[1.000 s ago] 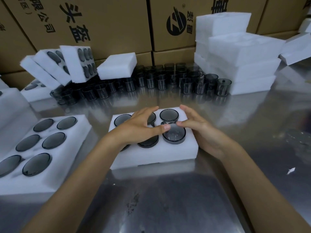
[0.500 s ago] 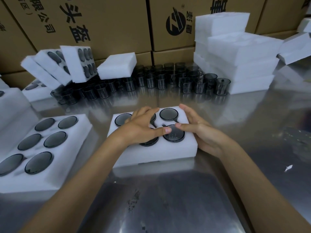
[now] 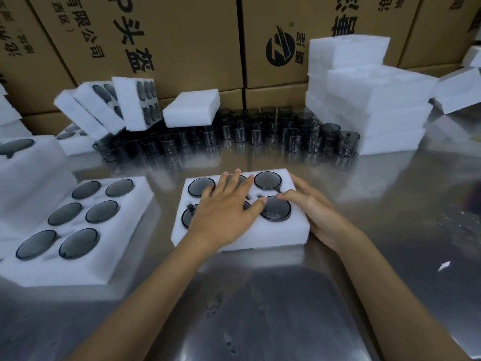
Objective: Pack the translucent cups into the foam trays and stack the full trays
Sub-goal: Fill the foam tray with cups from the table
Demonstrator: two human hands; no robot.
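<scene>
Head view: foam tray (image 3: 273,234) sits centre on the steel table (image 3: 390,204), six pockets, each one in view filled with a smoky cup. Left hand (image 3: 226,212) lies flat, palm down, fingers spread over the tray's middle, covering the two centre cups; nothing gripped. Left thumb tip touches the rim of the near-right cup (image 3: 276,208). Right hand (image 3: 312,207) wraps the tray's right edge, fingers loosely extended, thumb tip resting on that same cup's far rim, just beside the left thumb. Far-right cup (image 3: 267,180) and far-left cup (image 3: 201,187) uncovered; near-left cup (image 3: 186,217) half hidden under the left hand.

Full tray (image 3: 78,256) to the left, six cups seated, apart from both hands. Loose cups (image 3: 260,131) stand in a crowd across the back of the table. Leaning trays (image 3: 132,105) back left, some with cups. Tray stack (image 3: 364,100) back right. Cardboard boxes (image 3: 182,43) behind everything.
</scene>
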